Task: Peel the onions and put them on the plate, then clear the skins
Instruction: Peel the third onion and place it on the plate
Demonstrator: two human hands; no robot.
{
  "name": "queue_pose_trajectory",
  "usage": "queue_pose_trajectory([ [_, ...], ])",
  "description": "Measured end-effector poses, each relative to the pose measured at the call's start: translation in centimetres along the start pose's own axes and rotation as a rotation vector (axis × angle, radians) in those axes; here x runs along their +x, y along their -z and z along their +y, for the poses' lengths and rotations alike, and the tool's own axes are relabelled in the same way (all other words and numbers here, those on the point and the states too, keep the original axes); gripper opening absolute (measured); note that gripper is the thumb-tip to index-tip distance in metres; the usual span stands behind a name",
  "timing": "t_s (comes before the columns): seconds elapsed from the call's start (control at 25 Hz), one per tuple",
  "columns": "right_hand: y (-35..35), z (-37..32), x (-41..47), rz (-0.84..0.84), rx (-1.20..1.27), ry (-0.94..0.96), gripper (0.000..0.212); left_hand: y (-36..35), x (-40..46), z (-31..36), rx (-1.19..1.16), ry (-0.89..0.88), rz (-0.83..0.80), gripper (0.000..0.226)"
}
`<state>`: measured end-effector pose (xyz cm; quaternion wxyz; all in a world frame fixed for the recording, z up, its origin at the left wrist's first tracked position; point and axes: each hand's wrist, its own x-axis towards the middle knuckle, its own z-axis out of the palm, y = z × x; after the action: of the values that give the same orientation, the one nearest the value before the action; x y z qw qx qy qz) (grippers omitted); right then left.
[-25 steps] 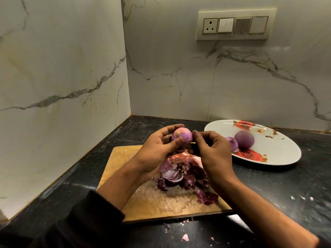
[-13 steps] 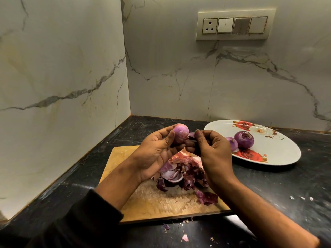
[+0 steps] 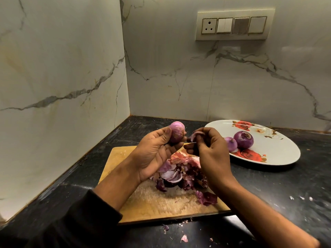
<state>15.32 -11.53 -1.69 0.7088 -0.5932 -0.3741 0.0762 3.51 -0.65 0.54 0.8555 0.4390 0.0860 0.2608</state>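
The left hand (image 3: 154, 154) grips an onion (image 3: 177, 131) above the far edge of the board (image 3: 143, 199), thumb and fingers curled round its lower half, so only the pale purple top shows. Just right of it the right hand (image 3: 211, 149) pinches a strip of skin (image 3: 196, 136) between thumb and fingertips; whether the strip is joined to the onion cannot be told, since the fingers cover the gap. A thin pale line shows under the right hand's fingers; what it is cannot be made out.

On the board, below both hands, lies a pile of skins (image 3: 180, 174), its far side hidden by the wrists. One loose piece (image 3: 207, 198) lies near the board's right front corner. Small scraps (image 3: 184, 238) dot the counter (image 3: 286, 185) in front of the board.

Right of the board a plate (image 3: 279, 151) with red roses holds two peeled onions: the big one (image 3: 243, 139) in full view, the small one (image 3: 232, 144) touching it and partly behind the right hand. White specks on the counter right of the board are too blurred to name. A dark sleeve (image 3: 80, 226) is cut off at the lower left edge, and a switch panel (image 3: 234, 25) sits on the wall above the plate
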Motion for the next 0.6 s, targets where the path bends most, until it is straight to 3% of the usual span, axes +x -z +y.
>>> queue_pose_trajectory([
  [0.16, 0.21, 0.02, -0.01, -0.069, -0.370, 0.060, 0.023, 0.07, 0.22, 0.10, -0.009, -0.052, 0.079, 0.053],
  [0.32, 0.09, -0.15, -0.34, -0.124, -0.533, 0.139, 0.020, 0.24, 0.12, 0.08, 0.025, -0.090, 0.089, 0.048],
  [0.52, 0.45, -0.33, -0.01, -0.056, -0.375, 0.139, 0.011, 0.32, 0.41, 0.02, 0.034, -0.063, 0.068, 0.043],
  [0.6, 0.40, -0.58, -0.13, -0.052, -0.266, 0.155, 0.020, 0.42, 0.51, -0.12, 0.078, -0.071, 0.066, 0.041],
])
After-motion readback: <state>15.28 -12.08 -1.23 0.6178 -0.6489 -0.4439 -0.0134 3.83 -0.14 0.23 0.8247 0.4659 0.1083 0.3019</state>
